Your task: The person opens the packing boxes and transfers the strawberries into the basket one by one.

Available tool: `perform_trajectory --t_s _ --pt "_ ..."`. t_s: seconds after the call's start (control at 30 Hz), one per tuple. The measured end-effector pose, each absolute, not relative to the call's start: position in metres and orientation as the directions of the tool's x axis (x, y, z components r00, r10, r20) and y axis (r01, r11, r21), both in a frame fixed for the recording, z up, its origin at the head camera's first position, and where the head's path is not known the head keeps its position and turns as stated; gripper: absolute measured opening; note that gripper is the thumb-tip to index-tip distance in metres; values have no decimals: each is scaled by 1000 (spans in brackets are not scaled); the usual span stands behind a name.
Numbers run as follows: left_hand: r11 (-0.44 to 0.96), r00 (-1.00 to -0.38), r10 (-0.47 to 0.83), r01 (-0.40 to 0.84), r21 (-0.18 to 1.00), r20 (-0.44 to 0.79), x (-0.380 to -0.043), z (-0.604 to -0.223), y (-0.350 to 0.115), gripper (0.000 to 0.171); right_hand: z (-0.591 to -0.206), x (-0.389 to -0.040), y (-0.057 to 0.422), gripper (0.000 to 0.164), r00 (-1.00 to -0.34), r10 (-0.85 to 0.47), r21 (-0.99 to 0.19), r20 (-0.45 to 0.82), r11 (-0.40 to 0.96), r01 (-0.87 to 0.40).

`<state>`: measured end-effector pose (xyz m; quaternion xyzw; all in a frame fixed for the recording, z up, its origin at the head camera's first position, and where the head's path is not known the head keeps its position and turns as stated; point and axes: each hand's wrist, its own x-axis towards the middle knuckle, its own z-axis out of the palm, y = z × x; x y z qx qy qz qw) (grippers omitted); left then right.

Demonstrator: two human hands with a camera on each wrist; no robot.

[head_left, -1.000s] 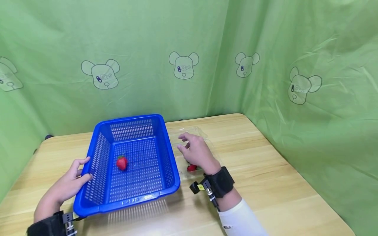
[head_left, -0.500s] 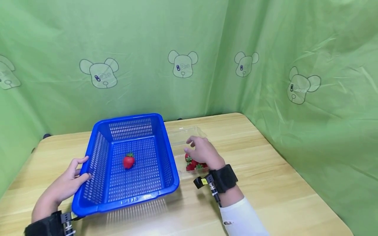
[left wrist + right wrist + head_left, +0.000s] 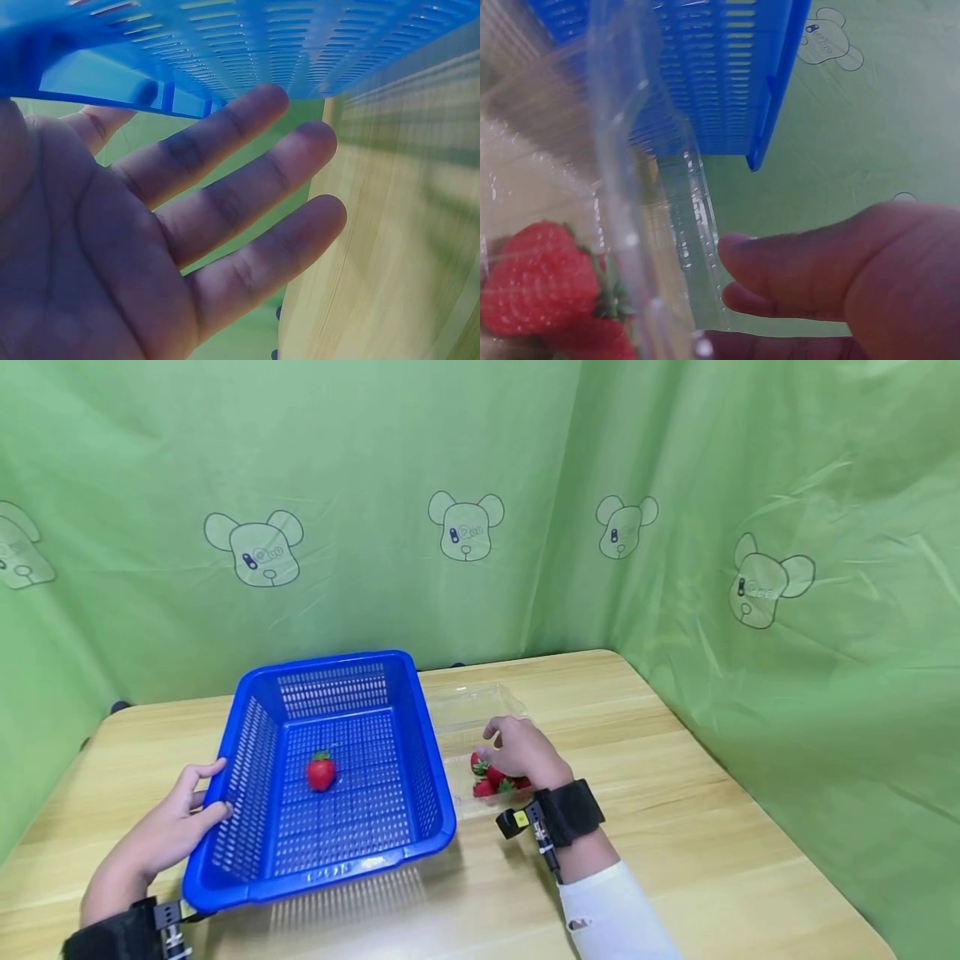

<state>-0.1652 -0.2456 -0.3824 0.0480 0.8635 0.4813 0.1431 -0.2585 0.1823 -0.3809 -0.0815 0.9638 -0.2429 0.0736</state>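
A blue plastic basket with slotted walls stands left of centre in the head view, its near side raised above the table. One strawberry lies on its floor. My left hand pinches the left rim between thumb and forefinger; the other fingers extend beneath the basket in the left wrist view. To the right, a clear plastic box contains several strawberries, partly hidden by my right hand. That right hand hovers over the box with loosely bent fingers and nothing visible between them.
The clear lid lies folded back behind the box. Both stand on a wooden table close to the basket's right wall. A green curtain encloses the back and sides.
My right hand has moved right and slightly down over the box, uncovering more strawberries. The basket's strawberry has rolled a little right, then slightly back. The left hand keeps its grip.
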Motion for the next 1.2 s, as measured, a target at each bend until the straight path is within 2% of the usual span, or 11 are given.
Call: perform_trajectory --t_s 0.4,0.77,1.2 --pt "514 -956 226 -46 856 -187 -163 -380 -243 61 -394 -262 185 33 -968 -191 -439 -166 893 -101" --pt "513 -956 219 -55 856 -193 -164 -380 -244 62 -402 -264 182 21 -965 -202 -428 -168 897 -113" --pt "515 -957 213 -60 855 -196 -165 -383 -245 62 -407 -264 181 31 -960 -237 -400 -152 902 -159"
